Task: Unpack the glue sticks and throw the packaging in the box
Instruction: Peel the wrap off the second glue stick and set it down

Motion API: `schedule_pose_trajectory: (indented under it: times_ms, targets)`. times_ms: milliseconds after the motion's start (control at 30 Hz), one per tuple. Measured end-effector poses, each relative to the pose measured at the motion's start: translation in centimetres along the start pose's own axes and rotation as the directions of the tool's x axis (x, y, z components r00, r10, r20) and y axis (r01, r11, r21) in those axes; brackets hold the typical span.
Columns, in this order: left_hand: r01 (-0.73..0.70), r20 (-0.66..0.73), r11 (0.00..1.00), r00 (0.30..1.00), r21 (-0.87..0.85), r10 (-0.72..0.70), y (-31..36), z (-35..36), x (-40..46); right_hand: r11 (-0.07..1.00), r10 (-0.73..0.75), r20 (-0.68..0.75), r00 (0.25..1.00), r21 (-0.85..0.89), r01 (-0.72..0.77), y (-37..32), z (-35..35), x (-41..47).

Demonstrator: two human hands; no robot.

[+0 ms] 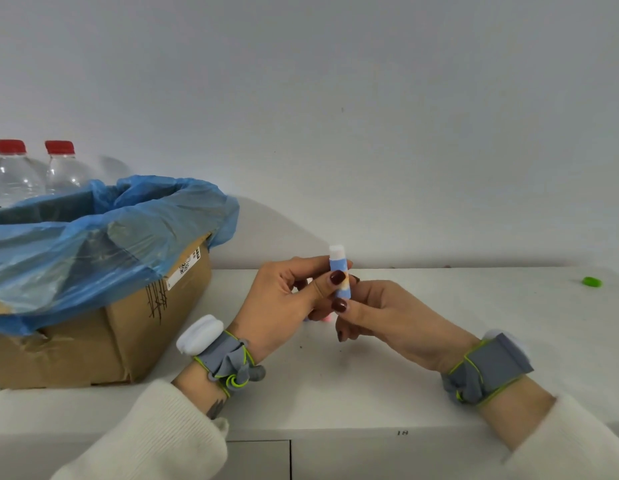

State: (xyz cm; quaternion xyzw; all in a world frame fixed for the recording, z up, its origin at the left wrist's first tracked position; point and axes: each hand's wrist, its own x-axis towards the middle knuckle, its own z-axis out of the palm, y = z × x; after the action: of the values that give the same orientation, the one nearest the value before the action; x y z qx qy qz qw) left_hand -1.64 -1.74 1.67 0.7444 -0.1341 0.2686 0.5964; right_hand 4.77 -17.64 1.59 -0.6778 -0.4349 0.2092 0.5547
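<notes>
Glue stick (339,271) upright between both hands.

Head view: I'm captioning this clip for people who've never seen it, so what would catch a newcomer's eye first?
Most likely the glue stick, held upright at centre above the white table by both hands, the left hand pinching it and the right hand at its lower end. Next, the cardboard box on the left, lined with a blue bag, with two red-capped bottles behind it. A small green object lies far right.
</notes>
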Motion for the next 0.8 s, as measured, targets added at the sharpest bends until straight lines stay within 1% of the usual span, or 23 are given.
schedule_pose_trajectory:
  times_ms: [67, 133, 200, 333, 400, 467, 533, 600, 700, 800]
  targets:
    - [-0.012, -0.003, 1.0, 1.0, 0.007, 0.012, -0.11, -0.04, 0.05, 1.0, 0.014, -0.056, 0.998, 0.01, -0.013, -0.03, -0.13, 0.11]
    - [-0.02, -0.014, 1.0, 1.0, 0.006, 0.02, -0.16, -0.21, 0.07, 0.998, 0.031, -0.148, 0.989, 0.051, -0.023, 0.14, -0.46, 0.28]
    - [-0.039, -0.01, 0.999, 0.999, -0.024, 0.039, -0.09, -0.35, 0.03, 0.994, 0.038, -0.202, 0.979, 0.107, -0.016, 0.16, -0.6, 0.26]
    - [-0.046, -0.007, 0.997, 0.999, -0.059, 0.046, 0.14, -0.36, 0.0, 0.987, 0.028, -0.167, 0.986, 0.163, 0.0, 0.09, -0.56, 0.08]
    - [-0.036, -0.004, 0.998, 0.999, -0.06, 0.036, 0.1, -0.28, -0.04, 0.991, 0.025, -0.109, 0.994, 0.132, -0.011, 0.04, -0.44, 0.02]
    - [-0.022, 0.002, 1.0, 1.0, -0.019, 0.022, 0.16, -0.13, -0.1, 0.994, 0.037, -0.032, 0.999, 0.101, -0.034, 0.1, -0.27, -0.03]
    - [-0.015, 0.013, 1.0, 1.0, -0.012, 0.015, 0.13, -0.06, -0.11, 0.993, 0.055, 0.014, 0.998, 0.105, -0.056, 0.07, -0.17, -0.06]
    - [-0.02, 0.012, 1.0, 1.0, -0.007, 0.02, 0.14, -0.08, -0.1, 0.991, 0.068, 0.006, 0.998, 0.115, -0.068, -0.01, -0.15, -0.05]
    - [-0.036, 0.002, 0.999, 0.999, 0.021, 0.036, 0.12, -0.18, -0.09, 0.99, 0.099, -0.072, 0.992, 0.111, -0.09, 0.03, -0.4, 0.08]
    - [-0.025, -0.019, 0.999, 1.0, 0.034, 0.025, 0.22, -0.26, -0.05, 0.984, 0.089, -0.102, 0.991, 0.163, -0.072, 0.1, -0.49, 0.09]
